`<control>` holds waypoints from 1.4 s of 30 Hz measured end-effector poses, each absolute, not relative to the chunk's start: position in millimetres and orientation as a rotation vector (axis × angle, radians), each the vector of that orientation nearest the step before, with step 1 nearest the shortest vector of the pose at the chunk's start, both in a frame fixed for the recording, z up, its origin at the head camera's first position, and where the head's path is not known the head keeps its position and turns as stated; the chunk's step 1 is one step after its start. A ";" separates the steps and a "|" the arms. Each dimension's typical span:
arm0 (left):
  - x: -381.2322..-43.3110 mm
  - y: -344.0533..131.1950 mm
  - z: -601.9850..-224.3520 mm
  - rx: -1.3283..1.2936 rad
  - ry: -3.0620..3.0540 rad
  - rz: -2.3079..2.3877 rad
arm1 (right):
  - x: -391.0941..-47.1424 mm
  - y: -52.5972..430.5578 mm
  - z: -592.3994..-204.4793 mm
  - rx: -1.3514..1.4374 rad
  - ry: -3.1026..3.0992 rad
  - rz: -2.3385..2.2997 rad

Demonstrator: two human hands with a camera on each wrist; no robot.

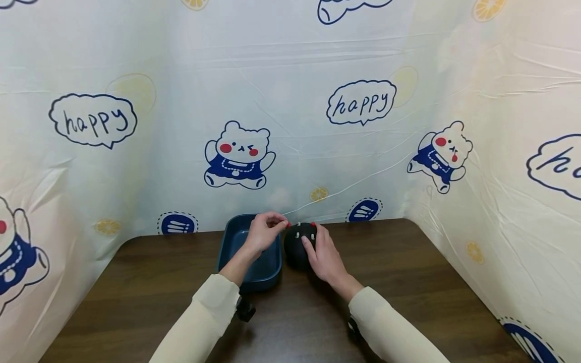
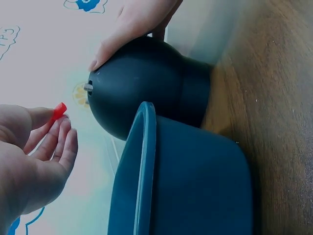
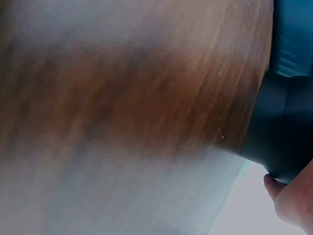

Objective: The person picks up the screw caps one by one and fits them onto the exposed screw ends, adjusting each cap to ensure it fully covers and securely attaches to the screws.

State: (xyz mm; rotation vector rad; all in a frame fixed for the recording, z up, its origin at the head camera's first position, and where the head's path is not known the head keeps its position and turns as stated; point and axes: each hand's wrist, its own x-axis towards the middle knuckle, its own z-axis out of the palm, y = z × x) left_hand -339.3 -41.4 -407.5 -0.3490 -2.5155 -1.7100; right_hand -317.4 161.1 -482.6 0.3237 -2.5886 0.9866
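Red cap: a small red cap (image 2: 59, 110) is held in the air beside the top of the dome, apart from it and from the posts.
Left hand: the left hand (image 1: 265, 232) has its thumb and fingers clamped on that cap, above the bin's right side.
Black dome: the black dome (image 1: 297, 254) stands upright on its base, just beside the bin's right side; whether the two touch cannot be told.
Metal posts: threaded metal posts (image 2: 88, 87) stick out of the dome's top; at least three show bare in the head view.
Second red cap: another red cap (image 1: 313, 224) shows at the far right of the dome's top, by the right fingertips; whether it sits on a post is too small to tell.
Right hand: the right hand (image 1: 328, 257) has its fingers curved round the dome's right side, gripping it.
Progress: judged partway, with one cap off the dome, one at its top and several posts uncovered; whether caps are going on or coming off cannot be told.
Blue bin: no loose item can be made out inside the blue bin (image 2: 195, 181); the left hand and wrist hide part of it.
Desk: the brown desk (image 1: 386, 262) carries dome and bin.
Backdrop: a printed curtain (image 1: 290, 65) hangs behind.
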 end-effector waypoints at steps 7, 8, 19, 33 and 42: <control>-338.2 -34.7 -404.3 -0.364 -2.505 -1.710 | -316.7 162.5 -480.8 0.321 -2.602 0.979; -338.0 -33.5 -403.6 -0.365 -2.502 -1.710 | -316.6 162.5 -480.8 0.323 -2.601 0.975; -335.2 -25.7 -399.3 -0.398 -2.500 -1.702 | -316.2 161.7 -480.0 0.321 -2.599 0.978; -332.7 -18.3 -399.8 -0.478 -2.503 -1.669 | -315.9 162.3 -481.2 0.314 -2.624 0.982; -334.1 -14.7 -400.0 -0.494 -2.505 -1.654 | -315.6 162.6 -480.1 0.308 -2.632 0.984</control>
